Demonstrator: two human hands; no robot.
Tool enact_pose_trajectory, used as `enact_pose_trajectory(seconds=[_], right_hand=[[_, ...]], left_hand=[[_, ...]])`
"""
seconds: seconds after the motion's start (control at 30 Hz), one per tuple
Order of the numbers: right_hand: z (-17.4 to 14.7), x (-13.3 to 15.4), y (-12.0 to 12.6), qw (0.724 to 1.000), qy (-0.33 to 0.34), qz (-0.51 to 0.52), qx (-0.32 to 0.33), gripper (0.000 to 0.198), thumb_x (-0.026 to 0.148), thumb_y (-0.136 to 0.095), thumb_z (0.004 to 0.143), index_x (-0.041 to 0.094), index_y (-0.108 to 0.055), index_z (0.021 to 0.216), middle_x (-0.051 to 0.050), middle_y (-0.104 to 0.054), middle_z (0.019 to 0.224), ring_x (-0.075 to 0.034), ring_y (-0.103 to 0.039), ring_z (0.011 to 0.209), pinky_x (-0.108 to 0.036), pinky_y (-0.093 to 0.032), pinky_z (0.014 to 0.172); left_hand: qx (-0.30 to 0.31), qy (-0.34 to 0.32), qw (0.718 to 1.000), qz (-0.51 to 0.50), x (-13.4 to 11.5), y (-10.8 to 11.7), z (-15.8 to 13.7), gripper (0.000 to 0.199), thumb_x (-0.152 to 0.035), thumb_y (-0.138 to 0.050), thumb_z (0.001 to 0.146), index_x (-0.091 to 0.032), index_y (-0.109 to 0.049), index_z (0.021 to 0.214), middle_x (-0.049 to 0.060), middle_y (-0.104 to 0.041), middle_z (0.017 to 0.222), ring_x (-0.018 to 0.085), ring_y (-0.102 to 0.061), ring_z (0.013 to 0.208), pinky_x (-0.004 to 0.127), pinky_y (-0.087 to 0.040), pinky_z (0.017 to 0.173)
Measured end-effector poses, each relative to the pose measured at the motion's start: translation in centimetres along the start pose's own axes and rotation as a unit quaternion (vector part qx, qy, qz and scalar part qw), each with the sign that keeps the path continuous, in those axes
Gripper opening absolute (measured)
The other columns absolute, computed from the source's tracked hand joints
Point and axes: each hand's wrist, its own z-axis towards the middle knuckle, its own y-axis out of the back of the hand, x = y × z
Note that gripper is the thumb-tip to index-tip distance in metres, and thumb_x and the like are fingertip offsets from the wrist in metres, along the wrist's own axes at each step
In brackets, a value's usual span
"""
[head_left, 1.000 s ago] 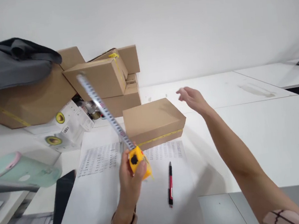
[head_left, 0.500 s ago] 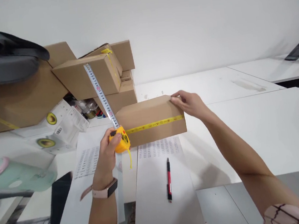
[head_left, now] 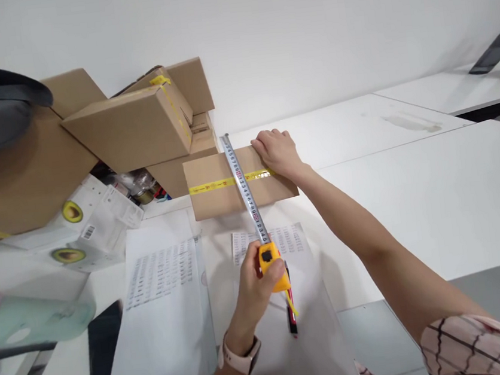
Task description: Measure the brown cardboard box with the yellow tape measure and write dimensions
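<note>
Remotely, I watch the left hand (head_left: pixel 252 284) grip a yellow tape measure (head_left: pixel 274 269), its blade (head_left: pixel 246 195) crossing before a cardboard box (head_left: pixel 213 202) just beyond; the right hand (head_left: pixel 278 153) grasps that box's upper edge near its right end. Nearer lie a partly hidden pen (head_left: pixel 293 326) and printed sheets (head_left: pixel 172 341); cartons (head_left: pixel 128 129) rise at left.

Setting: office-type workspace, exact kind not certain. White desks (head_left: pixel 413 193) run along a plain white wall (head_left: pixel 327 34) and bear printed sheets (head_left: pixel 159 342) with rows of small print, plus a pen (head_left: pixel 293 326). Taped cardboard cartons (head_left: pixel 130 129), stacked at left, and a yellow tape measure (head_left: pixel 275 272) suggest a packing or stock corner.
</note>
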Motion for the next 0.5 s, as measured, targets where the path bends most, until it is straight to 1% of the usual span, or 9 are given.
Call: enact_pose_trajectory(seconds=[0.07, 0.17, 0.23, 0.3, 0.4, 0.5], right_hand=[[0.2, 0.2, -0.2, 1.000, -0.002, -0.012, -0.002, 0.045, 0.044, -0.023, 0.107, 0.020, -0.059, 0.093, -0.013, -0.072, 0.099, -0.029, -0.056, 0.092, -0.042, -0.035, 0.084], [0.3, 0.4, -0.1, 0.999, 0.016, -0.030, 0.006, 0.044, 0.039, -0.022, 0.107, 0.019, -0.061, 0.097, -0.013, -0.072, 0.097, -0.029, -0.056, 0.090, -0.042, -0.033, 0.084], [0.3, 0.5, 0.0, 0.999, 0.039, -0.032, 0.008, 0.043, 0.033, -0.021, 0.107, 0.019, -0.061, 0.107, -0.013, -0.071, 0.097, -0.029, -0.055, 0.090, -0.042, -0.033, 0.083], [0.2, 0.7, 0.1, 0.997, 0.063, -0.033, 0.006, 0.042, 0.028, -0.021, 0.106, 0.020, -0.059, 0.123, -0.012, -0.069, 0.097, -0.029, -0.053, 0.092, -0.041, -0.033, 0.082], [0.2, 0.9, 0.0, 0.994, 0.101, -0.041, 0.011, 0.045, 0.029, -0.026, 0.105, 0.029, -0.049, 0.144, -0.011, -0.066, 0.101, -0.030, -0.049, 0.095, -0.042, -0.033, 0.082], [0.3, 0.9, -0.2, 0.990, 0.122, -0.056, 0.039, 0.048, 0.032, -0.033, 0.103, 0.039, -0.046, 0.149, -0.010, -0.063, 0.108, -0.031, -0.044, 0.099, -0.044, -0.033, 0.084]], left_hand=[[0.009, 0.013, 1.000, -0.014, 0.7, -0.5, 0.2, 0.039, -0.048, -0.078, 0.079, -0.026, -0.062, 0.107, 0.002, -0.058, 0.092, 0.016, -0.056, 0.077, 0.027, -0.048, 0.069], [0.017, 0.025, 0.999, -0.022, 1.0, -0.2, 0.3, 0.037, -0.046, -0.079, 0.079, -0.025, -0.062, 0.104, 0.001, -0.057, 0.091, 0.015, -0.054, 0.076, 0.026, -0.047, 0.069], [0.018, 0.032, 0.999, -0.028, 0.9, 0.3, 0.2, 0.037, -0.046, -0.079, 0.079, -0.024, -0.062, 0.103, 0.001, -0.057, 0.090, 0.015, -0.053, 0.076, 0.027, -0.047, 0.069], [0.019, 0.039, 0.999, -0.033, 1.0, 0.7, 0.0, 0.038, -0.046, -0.080, 0.078, -0.024, -0.063, 0.105, 0.002, -0.058, 0.090, 0.016, -0.054, 0.076, 0.027, -0.048, 0.069], [0.025, 0.047, 0.998, -0.036, 1.2, 1.1, -0.2, 0.042, -0.046, -0.079, 0.079, -0.024, -0.063, 0.110, 0.002, -0.059, 0.092, 0.016, -0.055, 0.076, 0.029, -0.049, 0.070], [0.030, 0.054, 0.998, -0.031, 1.6, 1.5, -0.1, 0.043, -0.047, -0.078, 0.079, -0.024, -0.063, 0.112, 0.003, -0.060, 0.093, 0.016, -0.055, 0.077, 0.029, -0.050, 0.070]])
